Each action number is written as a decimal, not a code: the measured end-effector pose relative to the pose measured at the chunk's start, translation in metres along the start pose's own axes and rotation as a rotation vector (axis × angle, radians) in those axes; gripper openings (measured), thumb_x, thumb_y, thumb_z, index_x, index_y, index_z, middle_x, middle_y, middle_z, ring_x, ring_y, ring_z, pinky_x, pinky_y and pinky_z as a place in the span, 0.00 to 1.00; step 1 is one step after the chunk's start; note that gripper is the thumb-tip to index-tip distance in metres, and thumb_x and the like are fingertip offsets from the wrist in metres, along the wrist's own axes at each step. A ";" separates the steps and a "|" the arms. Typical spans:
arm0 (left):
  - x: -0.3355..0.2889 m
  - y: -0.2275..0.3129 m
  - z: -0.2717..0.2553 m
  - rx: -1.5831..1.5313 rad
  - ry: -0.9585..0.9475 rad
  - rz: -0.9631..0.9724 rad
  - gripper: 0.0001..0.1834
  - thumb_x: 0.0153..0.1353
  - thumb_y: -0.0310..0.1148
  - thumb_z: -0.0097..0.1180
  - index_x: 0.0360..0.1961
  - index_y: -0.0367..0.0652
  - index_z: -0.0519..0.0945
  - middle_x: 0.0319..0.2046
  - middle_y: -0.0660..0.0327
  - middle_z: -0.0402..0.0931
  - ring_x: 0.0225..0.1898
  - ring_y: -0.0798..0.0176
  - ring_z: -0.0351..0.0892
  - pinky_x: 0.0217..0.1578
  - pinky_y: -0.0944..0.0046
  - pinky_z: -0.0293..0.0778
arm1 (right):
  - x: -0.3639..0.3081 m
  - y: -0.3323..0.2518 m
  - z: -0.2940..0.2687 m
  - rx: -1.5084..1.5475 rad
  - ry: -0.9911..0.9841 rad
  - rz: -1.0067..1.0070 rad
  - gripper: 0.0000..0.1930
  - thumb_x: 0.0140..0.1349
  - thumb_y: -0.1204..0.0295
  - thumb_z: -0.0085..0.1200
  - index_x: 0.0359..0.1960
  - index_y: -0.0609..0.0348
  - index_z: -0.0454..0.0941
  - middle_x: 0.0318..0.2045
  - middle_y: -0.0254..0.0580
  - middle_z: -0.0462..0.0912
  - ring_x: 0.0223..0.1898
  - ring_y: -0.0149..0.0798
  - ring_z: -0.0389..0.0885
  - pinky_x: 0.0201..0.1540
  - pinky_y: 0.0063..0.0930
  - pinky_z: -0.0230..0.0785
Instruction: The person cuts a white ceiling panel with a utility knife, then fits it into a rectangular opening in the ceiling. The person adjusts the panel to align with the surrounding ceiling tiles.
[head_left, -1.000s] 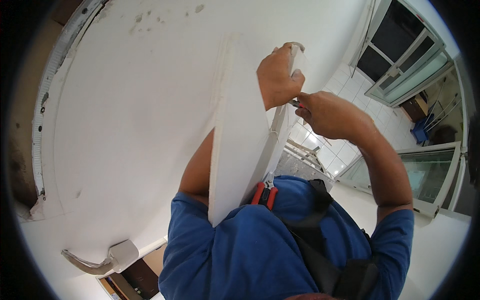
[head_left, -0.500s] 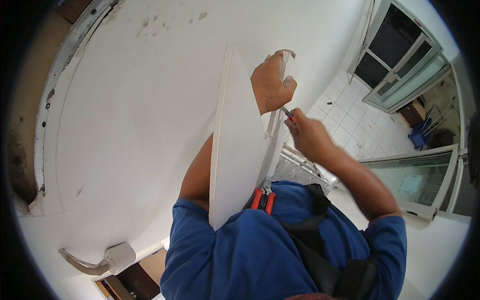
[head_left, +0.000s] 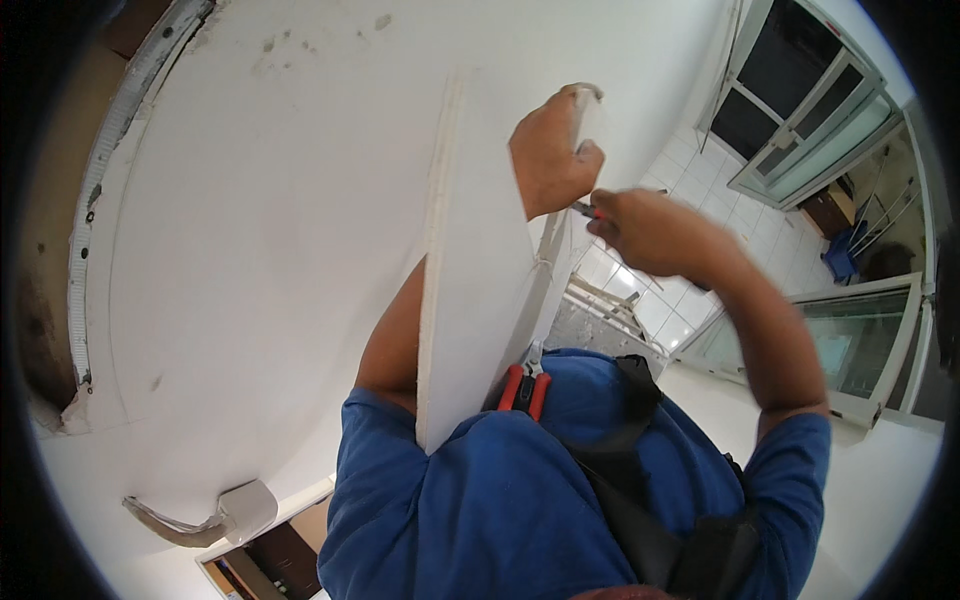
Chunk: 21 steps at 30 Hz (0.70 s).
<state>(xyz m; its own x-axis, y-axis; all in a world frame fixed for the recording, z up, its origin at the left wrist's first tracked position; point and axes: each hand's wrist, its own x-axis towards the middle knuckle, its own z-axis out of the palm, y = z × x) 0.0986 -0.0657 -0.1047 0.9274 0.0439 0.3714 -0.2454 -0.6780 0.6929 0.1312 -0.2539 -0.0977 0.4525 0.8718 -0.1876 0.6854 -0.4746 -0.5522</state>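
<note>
A long white plasterboard piece [head_left: 475, 270] stands on edge before my chest, its near end against my blue shirt. My left arm passes behind the board. The left hand [head_left: 552, 155] is closed around its far end, fingers curled over and partly hidden. Just below that hand, my right hand [head_left: 655, 235] grips a utility knife [head_left: 590, 210] with red on its handle. The knife tip is at the board's right edge, where the paper looks frayed [head_left: 542, 262]; whether the blade touches it I cannot tell.
Red-handled pliers [head_left: 524, 388] sit at my chest by the board's near end. A large white surface [head_left: 260, 220] fills the left, with a metal-trimmed opening [head_left: 88, 250] beyond. A metal platform [head_left: 605, 330] is below me. To the right are a tiled floor [head_left: 725, 195] and a glazed door [head_left: 810, 110].
My right hand has moved up and slightly right with the knife, its elbow shifting outward. The left hand has risen a little, still on the board.
</note>
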 end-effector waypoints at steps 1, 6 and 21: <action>0.000 -0.001 0.001 0.005 0.021 -0.006 0.26 0.58 0.28 0.53 0.60 0.39 0.73 0.39 0.44 0.82 0.40 0.44 0.82 0.48 0.49 0.77 | 0.004 -0.015 -0.023 -0.046 -0.141 0.062 0.15 0.76 0.66 0.51 0.44 0.68 0.80 0.31 0.63 0.86 0.37 0.65 0.86 0.42 0.55 0.75; 0.000 -0.001 -0.006 0.012 0.008 -0.117 0.26 0.58 0.28 0.53 0.60 0.38 0.73 0.39 0.44 0.82 0.41 0.43 0.82 0.49 0.49 0.77 | -0.003 -0.005 0.052 0.032 0.222 0.087 0.14 0.76 0.65 0.53 0.48 0.67 0.71 0.26 0.65 0.82 0.34 0.67 0.84 0.40 0.59 0.72; -0.004 -0.005 -0.008 -0.045 -0.006 -0.120 0.30 0.58 0.29 0.52 0.64 0.39 0.71 0.42 0.42 0.81 0.45 0.39 0.81 0.53 0.48 0.76 | -0.002 0.002 0.072 0.189 0.263 0.095 0.12 0.75 0.66 0.54 0.45 0.65 0.72 0.29 0.68 0.83 0.36 0.71 0.83 0.40 0.61 0.72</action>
<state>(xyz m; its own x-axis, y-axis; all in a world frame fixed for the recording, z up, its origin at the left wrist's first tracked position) 0.0933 -0.0567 -0.1044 0.9525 0.1187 0.2805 -0.1446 -0.6342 0.7595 0.0908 -0.2478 -0.1570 0.6580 0.7518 -0.0429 0.5261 -0.4998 -0.6881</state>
